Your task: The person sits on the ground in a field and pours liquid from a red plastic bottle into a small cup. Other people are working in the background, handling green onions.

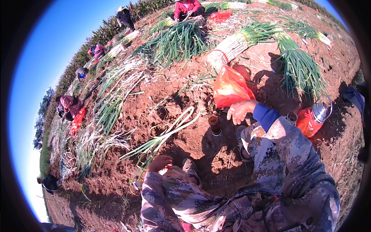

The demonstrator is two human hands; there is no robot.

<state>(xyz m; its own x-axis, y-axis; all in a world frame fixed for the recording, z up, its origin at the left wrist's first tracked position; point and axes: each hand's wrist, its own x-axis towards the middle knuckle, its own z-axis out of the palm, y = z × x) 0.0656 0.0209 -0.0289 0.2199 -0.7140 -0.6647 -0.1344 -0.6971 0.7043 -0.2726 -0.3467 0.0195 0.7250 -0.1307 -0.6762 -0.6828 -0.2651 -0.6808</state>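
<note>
My right hand (242,111) reaches forward past my knee, fingers drooping and slightly apart, with nothing seen in them. Just beyond it, at its edge, an orange-red plastic bag (232,87) stands on the soil. A brown cup or jar (214,126) is upright on the ground, to the left of that hand and lower in view. My left hand (160,164) rests at my left knee with its fingers curled; its palm side is hidden. Ahead of it lie a few loose green onion stalks (162,139), bent over on the dirt.
A tied bundle of green onions (232,47) lies past the bag. At right, a metal flask (319,112) sits in a red bag (307,123) beside an open cup (292,116). Piled onions (176,43) lie ahead, near a crouching person (187,8). Several people work along the left rows.
</note>
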